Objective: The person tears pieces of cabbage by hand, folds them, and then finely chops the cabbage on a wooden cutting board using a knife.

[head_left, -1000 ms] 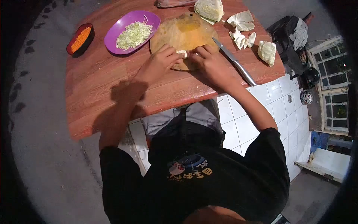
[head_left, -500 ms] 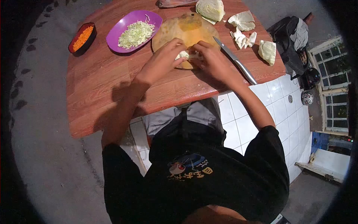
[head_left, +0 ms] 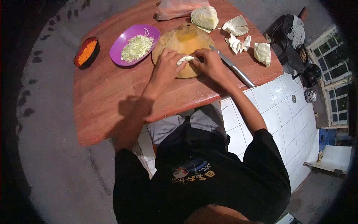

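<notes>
Well, both hands [head_left: 165, 69] [head_left: 212, 66] pinch pale bit [head_left: 184, 60], prob. cabbage; board [head_left: 186, 43] below; knife [head_left: 232, 65] R.

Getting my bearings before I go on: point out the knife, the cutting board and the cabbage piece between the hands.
Knife [head_left: 232, 66], head view: where blade meets handle.
Cutting board [head_left: 184, 44], head view: bare wood, far half.
Cabbage piece [head_left: 184, 59], head view: its exposed middle.

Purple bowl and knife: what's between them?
In the head view, the round wooden board, left hand, right hand and the pale piece they hold.
</notes>
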The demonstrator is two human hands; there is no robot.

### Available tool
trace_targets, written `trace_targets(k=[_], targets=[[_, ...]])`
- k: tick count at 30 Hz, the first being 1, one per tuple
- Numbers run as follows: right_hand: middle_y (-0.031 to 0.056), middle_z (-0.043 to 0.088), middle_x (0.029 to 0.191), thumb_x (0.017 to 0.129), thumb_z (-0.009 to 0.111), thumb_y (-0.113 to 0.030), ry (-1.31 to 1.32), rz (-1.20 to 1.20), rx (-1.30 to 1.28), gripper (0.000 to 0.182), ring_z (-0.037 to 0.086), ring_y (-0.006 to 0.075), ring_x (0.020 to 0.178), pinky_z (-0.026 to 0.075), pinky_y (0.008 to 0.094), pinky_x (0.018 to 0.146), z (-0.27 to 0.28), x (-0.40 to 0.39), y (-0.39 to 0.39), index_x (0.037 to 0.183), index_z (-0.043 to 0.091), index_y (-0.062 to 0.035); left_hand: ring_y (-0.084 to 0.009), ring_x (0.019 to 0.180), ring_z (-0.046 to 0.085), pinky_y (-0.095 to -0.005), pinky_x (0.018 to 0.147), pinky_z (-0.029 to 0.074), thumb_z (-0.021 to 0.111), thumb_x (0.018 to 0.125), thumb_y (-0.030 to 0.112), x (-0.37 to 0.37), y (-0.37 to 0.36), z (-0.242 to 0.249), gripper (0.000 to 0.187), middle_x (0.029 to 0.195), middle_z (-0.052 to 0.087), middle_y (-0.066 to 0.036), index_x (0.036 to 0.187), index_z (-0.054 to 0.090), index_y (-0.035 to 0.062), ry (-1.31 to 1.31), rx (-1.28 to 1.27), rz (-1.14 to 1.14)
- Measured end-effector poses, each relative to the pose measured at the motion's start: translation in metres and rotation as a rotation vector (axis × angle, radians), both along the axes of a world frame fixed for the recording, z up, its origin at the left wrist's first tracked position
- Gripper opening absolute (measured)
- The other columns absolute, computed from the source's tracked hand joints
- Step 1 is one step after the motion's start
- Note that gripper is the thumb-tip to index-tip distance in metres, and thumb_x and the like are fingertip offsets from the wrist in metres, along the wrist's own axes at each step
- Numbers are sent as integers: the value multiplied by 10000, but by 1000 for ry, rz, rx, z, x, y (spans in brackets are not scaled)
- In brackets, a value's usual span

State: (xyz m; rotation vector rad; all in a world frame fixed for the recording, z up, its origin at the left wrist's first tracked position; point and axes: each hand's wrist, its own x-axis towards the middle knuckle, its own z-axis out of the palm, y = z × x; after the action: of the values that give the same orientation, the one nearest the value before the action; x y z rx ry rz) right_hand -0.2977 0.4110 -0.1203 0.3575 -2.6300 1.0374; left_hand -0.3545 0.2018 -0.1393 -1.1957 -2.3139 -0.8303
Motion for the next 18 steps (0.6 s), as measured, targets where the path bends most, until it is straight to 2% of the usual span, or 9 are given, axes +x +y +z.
trace_targets(k=[2, 4, 5, 6, 8, 9, 13, 18], targets=[[219, 702, 893, 864, 743, -148, 8, -58, -58, 208, 690, 383, 840, 520, 458, 745, -1, 2, -5, 1008, 730, 2, -318, 956, 629, -404, 851, 509, 804, 864, 193, 3, 5, 1, 272, 963, 686, -140, 1080, 762, 33, 30, 40, 27], [211, 722, 852, 854, 762, -164, 22, -154, -217, 218, 704, 363, 764, 522, 432, 690, -8, 0, -11, 980, 740, 12, -298, 921, 668, -376, 820, 526, 827, 855, 193, 11, 11, 5, 290, 979, 702, -135, 1090, 764, 35, -357, 210, 182], [191, 718, 781, 841, 776, -172, 57, -190, -280, 228, 696, 309, 677, 514, 403, 640, -7, 0, -17, 983, 757, 4, -262, 858, 696, -351, 767, 538, 827, 862, 176, 10, 12, 6, 282, 945, 709, -128, 1093, 765, 28, -271, 252, 163], [191, 718, 781, 841, 776, -172, 71, -201, -293, 228, 696, 309, 677, 514, 403, 640, -5, 2, -21, 983, 757, 4, -262, 858, 696, -351, 767, 538, 827, 862, 176, 11, 13, 5, 282, 945, 709, -128, 1093, 765, 28, -259, 239, 150], [169, 701, 746, 834, 771, -157, -91, -288, -407, 227, 675, 260, 648, 503, 387, 628, 1, 7, -28, 1006, 768, -7, -233, 793, 689, -332, 711, 531, 828, 857, 147, 13, 13, 3, 269, 900, 710, -125, 1091, 773, 27, -314, 281, 225], [160, 691, 730, 834, 764, -143, -40, -265, -477, 227, 656, 229, 632, 495, 375, 613, -13, 2, -29, 1017, 776, -10, -186, 722, 671, -313, 650, 516, 826, 857, 117, 12, 12, 2, 256, 884, 711, -123, 1091, 779, 24, -267, 296, 200], [171, 699, 751, 847, 762, -143, -24, -330, -433, 221, 668, 241, 655, 500, 376, 617, -22, -4, -39, 1025, 782, -13, -136, 697, 656, -301, 619, 506, 810, 875, 90, 10, 11, -2, 230, 878, 711, -113, 1090, 778, 13, -262, 319, 215], [169, 728, 800, 867, 753, -157, -28, -277, -490, 243, 691, 233, 696, 523, 360, 655, -15, 1, -33, 1055, 776, -5, -141, 713, 670, -296, 633, 517, 808, 879, 100, 16, 15, -1, 233, 880, 716, -109, 1090, 776, 7, -295, 362, 222]])
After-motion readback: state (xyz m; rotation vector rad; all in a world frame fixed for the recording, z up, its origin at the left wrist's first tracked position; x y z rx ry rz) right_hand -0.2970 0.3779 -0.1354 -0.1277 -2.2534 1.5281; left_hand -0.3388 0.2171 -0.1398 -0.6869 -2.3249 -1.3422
